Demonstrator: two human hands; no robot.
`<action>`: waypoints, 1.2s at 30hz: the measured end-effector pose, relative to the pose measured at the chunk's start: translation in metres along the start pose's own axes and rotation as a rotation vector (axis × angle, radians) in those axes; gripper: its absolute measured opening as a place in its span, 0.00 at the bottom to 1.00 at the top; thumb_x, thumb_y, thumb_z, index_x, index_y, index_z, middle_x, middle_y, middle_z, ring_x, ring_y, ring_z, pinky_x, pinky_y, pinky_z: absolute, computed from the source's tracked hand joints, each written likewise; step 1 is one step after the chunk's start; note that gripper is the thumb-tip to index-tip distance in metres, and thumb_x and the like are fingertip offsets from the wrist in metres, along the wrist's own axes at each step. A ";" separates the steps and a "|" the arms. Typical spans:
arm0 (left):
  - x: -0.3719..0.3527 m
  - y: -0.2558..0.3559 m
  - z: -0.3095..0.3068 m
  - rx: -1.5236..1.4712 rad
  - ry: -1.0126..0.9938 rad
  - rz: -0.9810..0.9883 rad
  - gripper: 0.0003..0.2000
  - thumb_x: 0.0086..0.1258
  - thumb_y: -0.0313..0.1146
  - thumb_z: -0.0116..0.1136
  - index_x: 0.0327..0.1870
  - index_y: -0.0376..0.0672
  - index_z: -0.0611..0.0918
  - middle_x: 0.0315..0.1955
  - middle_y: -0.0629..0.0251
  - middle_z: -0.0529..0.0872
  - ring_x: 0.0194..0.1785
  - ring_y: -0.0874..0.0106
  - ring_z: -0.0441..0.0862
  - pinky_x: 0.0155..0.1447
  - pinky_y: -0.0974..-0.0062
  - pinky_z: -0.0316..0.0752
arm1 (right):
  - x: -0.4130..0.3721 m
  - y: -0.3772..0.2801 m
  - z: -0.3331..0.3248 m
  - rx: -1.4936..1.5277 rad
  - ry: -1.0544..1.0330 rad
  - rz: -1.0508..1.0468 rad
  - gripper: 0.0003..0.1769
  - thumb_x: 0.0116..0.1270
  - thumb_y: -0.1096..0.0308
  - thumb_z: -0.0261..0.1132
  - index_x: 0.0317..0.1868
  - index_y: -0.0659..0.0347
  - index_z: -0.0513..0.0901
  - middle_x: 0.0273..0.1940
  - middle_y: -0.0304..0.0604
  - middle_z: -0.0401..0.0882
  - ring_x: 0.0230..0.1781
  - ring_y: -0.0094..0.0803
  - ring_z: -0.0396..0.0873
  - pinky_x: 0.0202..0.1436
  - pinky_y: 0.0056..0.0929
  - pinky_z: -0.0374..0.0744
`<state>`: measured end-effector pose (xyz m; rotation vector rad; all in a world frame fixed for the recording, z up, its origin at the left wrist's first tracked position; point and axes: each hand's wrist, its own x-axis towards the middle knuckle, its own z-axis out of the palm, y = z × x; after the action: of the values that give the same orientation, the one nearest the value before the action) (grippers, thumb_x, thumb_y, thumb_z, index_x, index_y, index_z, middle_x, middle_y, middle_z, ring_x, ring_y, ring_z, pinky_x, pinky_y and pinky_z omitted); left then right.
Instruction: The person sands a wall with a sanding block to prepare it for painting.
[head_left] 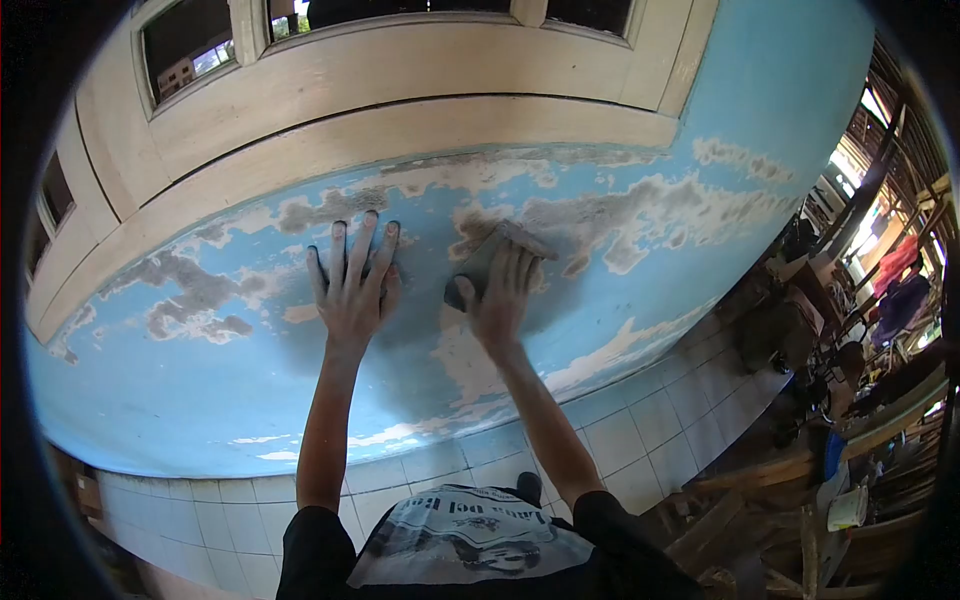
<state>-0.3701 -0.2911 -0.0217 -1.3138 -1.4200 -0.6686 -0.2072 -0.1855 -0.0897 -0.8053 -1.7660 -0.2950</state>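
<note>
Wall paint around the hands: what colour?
Light blue wall, worn to grey and white in places; head view.

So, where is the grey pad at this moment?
In the head view the grey pad lies near the centre, on the blue wall under the right hand, just right of the flat left hand and below the cream window frame.

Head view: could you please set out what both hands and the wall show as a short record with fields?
Left hand: open, fingers spread, flat on the light blue painted wall with peeled grey and white patches
Right hand: presses a grey flat pad against the same wall, fingers over it
Above: cream wooden window frame
Below: white square tiles
</note>
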 end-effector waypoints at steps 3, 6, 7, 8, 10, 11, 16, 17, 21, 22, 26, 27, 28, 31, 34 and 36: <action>-0.001 -0.001 0.001 0.011 0.008 0.014 0.24 0.66 0.39 0.49 0.66 0.59 0.71 0.68 0.66 0.65 0.71 0.56 0.60 0.70 0.42 0.48 | 0.031 0.012 -0.016 0.238 0.111 0.202 0.41 0.74 0.47 0.43 0.71 0.76 0.43 0.72 0.68 0.37 0.74 0.59 0.33 0.74 0.52 0.38; -0.001 -0.001 0.001 -0.005 0.009 0.010 0.24 0.66 0.40 0.48 0.66 0.59 0.70 0.68 0.67 0.65 0.71 0.57 0.60 0.70 0.43 0.48 | 0.043 0.001 -0.013 0.349 0.383 0.622 0.41 0.73 0.50 0.47 0.70 0.78 0.46 0.71 0.69 0.39 0.74 0.61 0.36 0.74 0.51 0.38; 0.000 -0.001 0.001 -0.008 0.014 0.013 0.24 0.66 0.40 0.48 0.66 0.59 0.70 0.68 0.67 0.65 0.71 0.57 0.60 0.70 0.43 0.48 | 0.025 -0.008 -0.005 0.248 0.268 0.442 0.40 0.73 0.51 0.46 0.70 0.77 0.45 0.72 0.69 0.38 0.74 0.60 0.36 0.74 0.51 0.39; 0.000 -0.001 0.001 0.004 0.004 0.010 0.24 0.67 0.40 0.47 0.66 0.60 0.70 0.68 0.67 0.65 0.71 0.57 0.60 0.70 0.43 0.47 | 0.009 -0.011 0.001 0.143 0.151 0.266 0.40 0.73 0.51 0.46 0.70 0.77 0.44 0.72 0.68 0.37 0.74 0.59 0.37 0.75 0.50 0.39; -0.002 -0.001 0.001 0.010 -0.005 0.012 0.24 0.67 0.41 0.47 0.67 0.60 0.70 0.68 0.67 0.65 0.71 0.57 0.60 0.70 0.43 0.47 | -0.009 0.006 -0.001 0.070 0.034 0.229 0.41 0.74 0.51 0.44 0.70 0.77 0.42 0.72 0.68 0.35 0.74 0.59 0.35 0.75 0.50 0.39; -0.002 -0.001 0.002 0.012 -0.004 0.011 0.24 0.68 0.41 0.46 0.67 0.60 0.69 0.68 0.67 0.65 0.71 0.57 0.60 0.71 0.43 0.47 | -0.014 0.016 -0.003 0.007 -0.087 0.186 0.41 0.74 0.50 0.42 0.70 0.77 0.40 0.72 0.68 0.33 0.74 0.58 0.34 0.75 0.50 0.39; -0.001 -0.001 0.001 -0.011 -0.001 -0.002 0.24 0.68 0.41 0.46 0.67 0.61 0.69 0.68 0.69 0.65 0.71 0.57 0.60 0.71 0.43 0.47 | 0.039 0.020 -0.016 0.228 0.217 0.664 0.41 0.74 0.49 0.40 0.70 0.78 0.39 0.71 0.70 0.35 0.74 0.60 0.35 0.75 0.51 0.40; -0.001 -0.001 0.001 0.000 0.006 -0.002 0.24 0.67 0.41 0.46 0.67 0.61 0.69 0.68 0.69 0.65 0.71 0.57 0.60 0.71 0.43 0.47 | 0.032 0.014 -0.014 0.105 0.123 0.567 0.41 0.75 0.48 0.40 0.70 0.78 0.38 0.71 0.70 0.35 0.74 0.60 0.35 0.75 0.50 0.41; 0.000 0.002 0.000 0.011 0.015 -0.009 0.24 0.66 0.39 0.47 0.66 0.60 0.70 0.68 0.68 0.66 0.70 0.58 0.61 0.71 0.44 0.49 | -0.005 0.008 -0.017 -0.010 -0.050 0.313 0.40 0.75 0.49 0.38 0.70 0.78 0.39 0.71 0.70 0.35 0.74 0.58 0.35 0.74 0.50 0.42; 0.002 0.002 0.001 0.010 0.016 -0.007 0.24 0.66 0.39 0.47 0.66 0.60 0.70 0.68 0.68 0.66 0.70 0.58 0.61 0.71 0.44 0.49 | 0.011 0.010 -0.028 0.165 0.018 0.488 0.40 0.75 0.50 0.40 0.69 0.79 0.41 0.70 0.72 0.38 0.73 0.62 0.38 0.74 0.53 0.43; 0.000 0.001 -0.001 0.025 0.035 0.000 0.24 0.65 0.38 0.48 0.65 0.59 0.71 0.67 0.68 0.67 0.70 0.58 0.62 0.71 0.45 0.50 | 0.036 0.006 -0.018 0.318 0.298 0.658 0.40 0.74 0.52 0.45 0.68 0.82 0.44 0.68 0.76 0.43 0.71 0.67 0.42 0.73 0.56 0.45; 0.002 0.002 0.000 0.032 0.030 -0.001 0.24 0.65 0.38 0.48 0.65 0.59 0.72 0.67 0.68 0.68 0.69 0.58 0.63 0.70 0.45 0.50 | 0.027 -0.001 -0.015 0.319 0.300 0.652 0.40 0.74 0.52 0.45 0.68 0.82 0.44 0.68 0.76 0.43 0.71 0.67 0.42 0.73 0.56 0.45; 0.002 0.002 0.000 0.034 0.034 -0.004 0.24 0.65 0.38 0.48 0.65 0.59 0.72 0.67 0.68 0.68 0.69 0.58 0.63 0.70 0.45 0.50 | 0.008 -0.011 -0.011 0.223 0.163 0.445 0.40 0.74 0.53 0.46 0.68 0.81 0.44 0.68 0.75 0.42 0.71 0.66 0.41 0.73 0.54 0.44; -0.001 0.001 0.000 0.022 0.028 -0.001 0.24 0.65 0.38 0.48 0.65 0.59 0.72 0.67 0.67 0.68 0.69 0.58 0.63 0.70 0.45 0.50 | -0.007 -0.002 -0.015 0.099 -0.063 0.200 0.40 0.75 0.54 0.44 0.69 0.81 0.41 0.70 0.72 0.37 0.74 0.61 0.36 0.74 0.50 0.41; -0.002 0.000 -0.001 0.023 0.020 0.003 0.23 0.65 0.39 0.47 0.65 0.59 0.72 0.67 0.67 0.68 0.69 0.57 0.63 0.70 0.45 0.50 | 0.023 0.013 -0.022 0.158 0.036 0.499 0.40 0.74 0.53 0.44 0.68 0.82 0.42 0.70 0.74 0.39 0.72 0.66 0.36 0.74 0.52 0.41; -0.001 0.001 0.000 0.031 0.021 0.003 0.23 0.66 0.39 0.47 0.64 0.59 0.73 0.66 0.67 0.68 0.69 0.57 0.63 0.71 0.45 0.49 | 0.037 0.017 -0.020 0.329 0.283 0.681 0.39 0.74 0.54 0.45 0.69 0.81 0.44 0.70 0.74 0.40 0.72 0.67 0.37 0.74 0.53 0.43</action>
<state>-0.3694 -0.2911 -0.0226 -1.2812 -1.4059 -0.6536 -0.1865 -0.1701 -0.0518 -1.0101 -1.1499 0.3147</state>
